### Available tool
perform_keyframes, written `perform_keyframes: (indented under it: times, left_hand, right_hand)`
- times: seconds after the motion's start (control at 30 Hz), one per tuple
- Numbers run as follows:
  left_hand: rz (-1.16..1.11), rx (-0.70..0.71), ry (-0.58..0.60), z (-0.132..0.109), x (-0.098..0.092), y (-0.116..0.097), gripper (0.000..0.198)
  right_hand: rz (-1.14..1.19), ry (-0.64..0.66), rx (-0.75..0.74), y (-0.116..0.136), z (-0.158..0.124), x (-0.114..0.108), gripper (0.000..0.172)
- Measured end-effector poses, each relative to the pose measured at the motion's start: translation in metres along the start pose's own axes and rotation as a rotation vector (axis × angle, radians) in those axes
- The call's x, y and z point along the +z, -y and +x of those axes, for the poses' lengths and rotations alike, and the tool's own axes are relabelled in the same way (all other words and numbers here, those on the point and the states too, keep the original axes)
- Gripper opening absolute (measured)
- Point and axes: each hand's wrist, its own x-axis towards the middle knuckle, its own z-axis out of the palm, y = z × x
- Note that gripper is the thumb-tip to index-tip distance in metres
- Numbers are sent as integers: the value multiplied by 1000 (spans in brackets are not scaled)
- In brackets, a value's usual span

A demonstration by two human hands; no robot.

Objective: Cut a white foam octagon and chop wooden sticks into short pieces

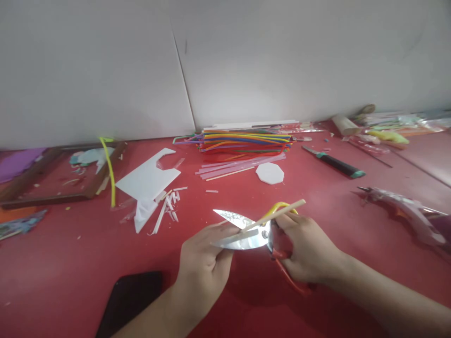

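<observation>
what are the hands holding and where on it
Right hand grips the scissors by their red handles; left hand pinches the thin stick at its left end.

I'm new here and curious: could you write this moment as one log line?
left hand: pinches thin stick | right hand: grips scissors, blades open around stick | surface: red table
</observation>
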Motion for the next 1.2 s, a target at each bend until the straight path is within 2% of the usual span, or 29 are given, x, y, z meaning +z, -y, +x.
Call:
perform_keyframes:
  times: [0.23,0.7,1.0,1.2]
  left_hand:
    - [51,-85,-5,1,2,2,16]
    - [36,-125,-25,13,9,3,19]
    - [16,-17,-39,16,10,-1,24]
    - [-8,-36,-13,15,10,0,21]
  right_hand:
    - [-18,15,46,0,3,0,15]
    - [-40,-12,66,-4,8,-4,15]
    - [-23,-31,26,-7,7,-10,17]
    - [7,-43,28,-7,7,-8,18]
